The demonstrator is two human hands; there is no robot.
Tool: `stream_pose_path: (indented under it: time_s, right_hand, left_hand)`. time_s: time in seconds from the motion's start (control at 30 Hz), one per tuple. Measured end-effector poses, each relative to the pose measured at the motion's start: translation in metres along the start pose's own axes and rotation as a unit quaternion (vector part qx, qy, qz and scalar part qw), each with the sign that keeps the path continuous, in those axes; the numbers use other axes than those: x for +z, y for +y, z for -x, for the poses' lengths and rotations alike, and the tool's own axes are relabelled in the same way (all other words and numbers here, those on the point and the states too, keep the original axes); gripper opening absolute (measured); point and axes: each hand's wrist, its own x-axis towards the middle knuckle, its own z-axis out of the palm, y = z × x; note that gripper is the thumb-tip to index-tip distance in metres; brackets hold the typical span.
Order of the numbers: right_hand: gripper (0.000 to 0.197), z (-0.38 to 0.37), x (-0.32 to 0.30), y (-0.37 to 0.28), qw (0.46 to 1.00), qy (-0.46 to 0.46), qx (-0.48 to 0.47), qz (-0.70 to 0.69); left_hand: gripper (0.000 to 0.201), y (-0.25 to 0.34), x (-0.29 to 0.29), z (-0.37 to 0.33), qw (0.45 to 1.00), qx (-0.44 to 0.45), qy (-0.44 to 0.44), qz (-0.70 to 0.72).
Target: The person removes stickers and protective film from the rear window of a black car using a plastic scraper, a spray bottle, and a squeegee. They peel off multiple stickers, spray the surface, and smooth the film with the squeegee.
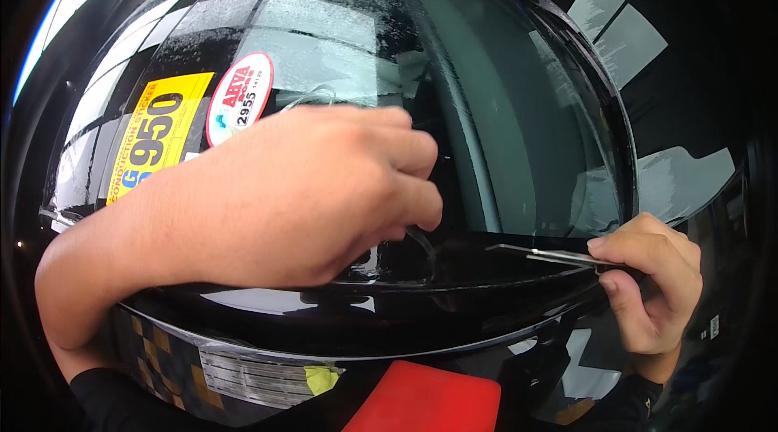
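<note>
Tool in right fingers near glass edge; gap to left hand.

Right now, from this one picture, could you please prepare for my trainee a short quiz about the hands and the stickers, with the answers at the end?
1. What does the right hand hold?
2. True or false: in the picture, the yellow sticker is to the left of the oval sticker.
3. Choose one. The rim of the oval sticker is: A) green, B) red, C) black.

Key: 1. A thin metal tool. 2. True. 3. B.
</note>
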Motion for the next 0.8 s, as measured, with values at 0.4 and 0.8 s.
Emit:
stream_pose_path:
  time_s: [0.4,0.8]
  right_hand:
    - [0.026,-0.025,0.01,0.013,0.991,-0.001,-0.082,0.108]
    - [0.023,-0.103,-0.014,0.003,0.97,0.04,-0.158,0.178]
  left_hand:
    - [0.042,0.001,-0.006,0.003,0.995,-0.066,0.07,0.041]
    - [0.033,0.066,-0.006,-0.02,0.888,-0.175,0.324,0.275]
